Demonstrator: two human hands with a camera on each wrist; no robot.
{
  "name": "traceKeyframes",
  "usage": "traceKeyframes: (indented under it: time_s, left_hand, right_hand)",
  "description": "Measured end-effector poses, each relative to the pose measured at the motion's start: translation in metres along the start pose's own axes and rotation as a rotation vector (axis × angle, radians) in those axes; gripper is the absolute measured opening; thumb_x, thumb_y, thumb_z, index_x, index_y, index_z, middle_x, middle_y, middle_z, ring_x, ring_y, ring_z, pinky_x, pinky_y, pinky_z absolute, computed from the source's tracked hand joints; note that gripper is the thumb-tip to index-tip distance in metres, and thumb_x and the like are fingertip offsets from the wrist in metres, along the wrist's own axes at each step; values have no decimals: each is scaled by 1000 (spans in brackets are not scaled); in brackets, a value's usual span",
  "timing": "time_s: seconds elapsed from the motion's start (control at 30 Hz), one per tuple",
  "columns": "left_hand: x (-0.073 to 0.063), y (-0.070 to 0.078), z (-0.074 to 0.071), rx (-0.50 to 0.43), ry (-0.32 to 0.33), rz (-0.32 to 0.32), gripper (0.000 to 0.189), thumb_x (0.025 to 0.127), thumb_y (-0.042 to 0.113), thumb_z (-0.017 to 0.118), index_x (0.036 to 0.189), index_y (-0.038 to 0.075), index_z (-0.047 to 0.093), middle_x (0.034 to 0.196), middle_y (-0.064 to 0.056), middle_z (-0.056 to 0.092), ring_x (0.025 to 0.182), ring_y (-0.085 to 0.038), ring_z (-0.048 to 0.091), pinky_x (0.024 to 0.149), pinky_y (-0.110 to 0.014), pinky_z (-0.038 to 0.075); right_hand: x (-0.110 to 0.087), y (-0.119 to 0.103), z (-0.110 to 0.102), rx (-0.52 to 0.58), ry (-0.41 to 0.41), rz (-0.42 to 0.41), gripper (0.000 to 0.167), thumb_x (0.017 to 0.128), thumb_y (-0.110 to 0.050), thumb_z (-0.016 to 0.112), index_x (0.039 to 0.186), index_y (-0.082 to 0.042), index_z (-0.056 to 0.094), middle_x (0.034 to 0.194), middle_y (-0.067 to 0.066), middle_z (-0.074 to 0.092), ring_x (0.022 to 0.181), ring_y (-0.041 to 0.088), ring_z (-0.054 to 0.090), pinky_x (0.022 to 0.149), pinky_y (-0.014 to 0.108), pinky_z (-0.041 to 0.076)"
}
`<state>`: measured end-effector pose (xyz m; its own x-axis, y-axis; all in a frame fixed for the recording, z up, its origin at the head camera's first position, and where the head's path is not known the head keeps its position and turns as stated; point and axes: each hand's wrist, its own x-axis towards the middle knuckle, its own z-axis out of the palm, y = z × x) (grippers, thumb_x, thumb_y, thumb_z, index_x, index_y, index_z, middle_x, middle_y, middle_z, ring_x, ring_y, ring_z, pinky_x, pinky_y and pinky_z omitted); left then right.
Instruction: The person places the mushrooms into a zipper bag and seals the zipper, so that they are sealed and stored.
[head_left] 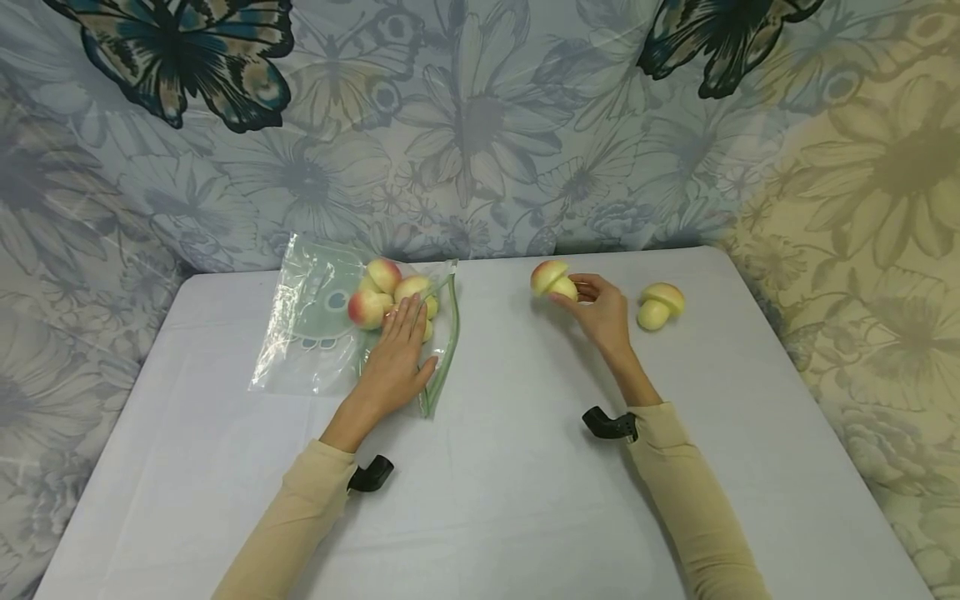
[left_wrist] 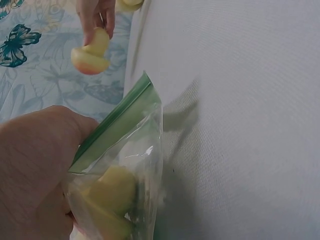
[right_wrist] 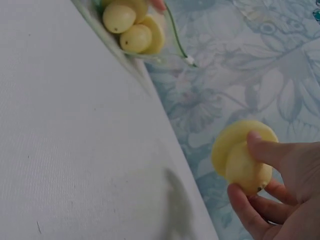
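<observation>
My right hand (head_left: pixel 600 312) pinches a toy mushroom (head_left: pixel 549 273) by its pale yellow stem, the red-tinged cap pointing away from the fingers. The right wrist view shows the thumb on one side of that mushroom (right_wrist: pixel 245 155) and fingertips on the other. My left hand (head_left: pixel 393 358) lies with extended fingers over a clear zip bag (head_left: pixel 322 375). Inside the bag are several similar mushrooms (head_left: pixel 369 308), partly covered by the hand. In the left wrist view, the bag's green zip edge (left_wrist: pixel 117 122) stands beside the left thumb. Another mushroom (head_left: pixel 662 305) lies right of the right hand.
A white-covered table (head_left: pixel 495 500) lies under both arms. Behind it hangs a floral cloth (head_left: pixel 480 150) with butterflies, and more patterned cloth (head_left: pixel 892 333) borders the right side. Each wrist carries a black camera mount (head_left: pixel 609 423).
</observation>
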<state>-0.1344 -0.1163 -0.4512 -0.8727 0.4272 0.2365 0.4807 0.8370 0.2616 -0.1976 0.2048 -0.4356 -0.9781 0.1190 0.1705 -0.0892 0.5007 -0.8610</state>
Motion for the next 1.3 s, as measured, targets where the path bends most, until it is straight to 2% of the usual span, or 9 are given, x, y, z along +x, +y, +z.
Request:
traceKeyframes:
  time_s: [0.2,0.33,0.6,0.8,1.13,1.3]
  left_hand:
    - [0,-2,1,4,20,17,80,89,22,64,148,-15,24,158,-29,17,147,-41,15,119,-50,14]
    - [-1,-2,1,5,4,16,81,90,22,64,148,-14,22,158,-28,15,147,-41,14,119,-49,12]
    - [-2,0,1,-1,-8,5,81,89,21,64,149,-14,22,159,-27,14,148,-39,11,120,-47,11]
    - [-2,2,1,5,-19,-1,81,89,20,64,149,-13,21,159,-27,13,149,-38,9,120,-46,10]
    - [-1,-1,2,7,-15,-9,81,89,20,63,150,-12,20,160,-25,12,149,-36,8,120,-45,9]
    - [-1,-1,1,9,-17,-12,81,90,21,64,150,-12,20,160,-25,12,149,-36,8,120,-45,9]
  right_hand:
    - [-3,-5,6,16,-42,4,50,81,-29,80,120,-1,66,112,17,70,102,28,66,75,26,50]
    - [-9,-9,13,14,-92,20,52,82,-32,80,121,-2,65,112,17,71,102,28,66,72,27,49]
    - [-18,-17,28,36,-163,4,47,82,-26,80,121,-3,66,113,17,70,99,29,66,72,33,52]
    - [-22,-23,40,2,-219,-12,44,81,-25,81,119,-6,68,111,15,71,100,28,66,69,29,50]
    - [-29,-28,63,23,-289,-55,46,80,-21,82,118,-1,67,112,18,70,103,30,66,80,41,54]
    - [-31,-30,72,35,-308,-79,45,79,-19,82,117,0,68,110,18,71,101,30,67,83,42,54]
